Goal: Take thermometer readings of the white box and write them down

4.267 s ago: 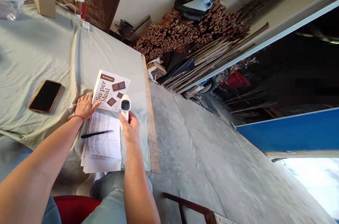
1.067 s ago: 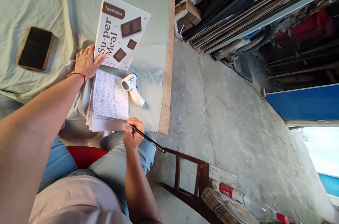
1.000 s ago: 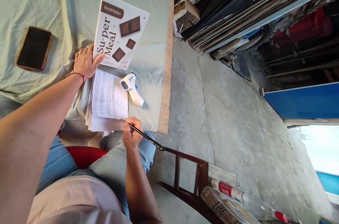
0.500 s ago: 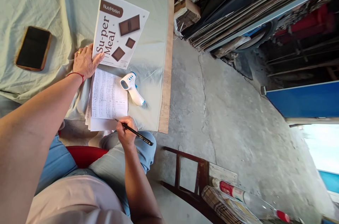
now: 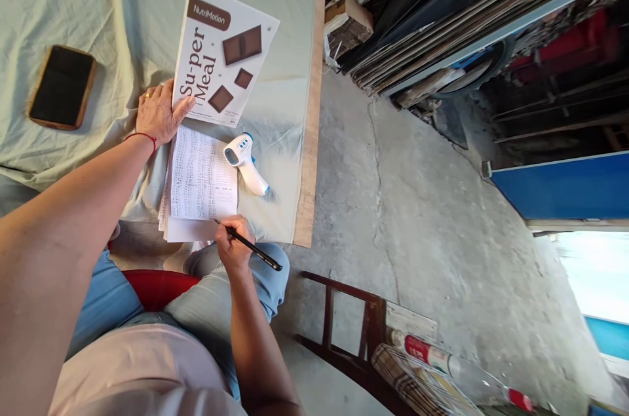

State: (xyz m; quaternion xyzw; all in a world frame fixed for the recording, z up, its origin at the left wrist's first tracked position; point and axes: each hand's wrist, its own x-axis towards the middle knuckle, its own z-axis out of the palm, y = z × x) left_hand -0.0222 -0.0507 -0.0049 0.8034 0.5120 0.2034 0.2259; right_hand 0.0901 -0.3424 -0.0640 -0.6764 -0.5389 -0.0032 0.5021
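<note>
Pen [image 5: 253, 248] — apparently against the papers [image 5: 196, 173].

1. Dial centre: paper sheets [image 5: 200, 180].
2. Right hand [image 5: 236, 240] grips black pen [image 5: 258, 251], tip at 5 o'clock.
3. Left hand [image 5: 160, 113], 11 o'clock, touches Su-per Meal box [image 5: 223, 59], 12 o'clock.
4. Infrared thermometer [image 5: 250, 170]: 3 o'clock. Smartphone [image 5: 62, 86]: 10 o'clock.

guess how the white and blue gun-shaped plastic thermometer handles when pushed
The thermometer would likely feel stiff, given its moulded-looking shell. Its angled shape suggests pivoting rather than rolling. It overlaps the white paper sheets, so pushing might drag the top one.
</note>
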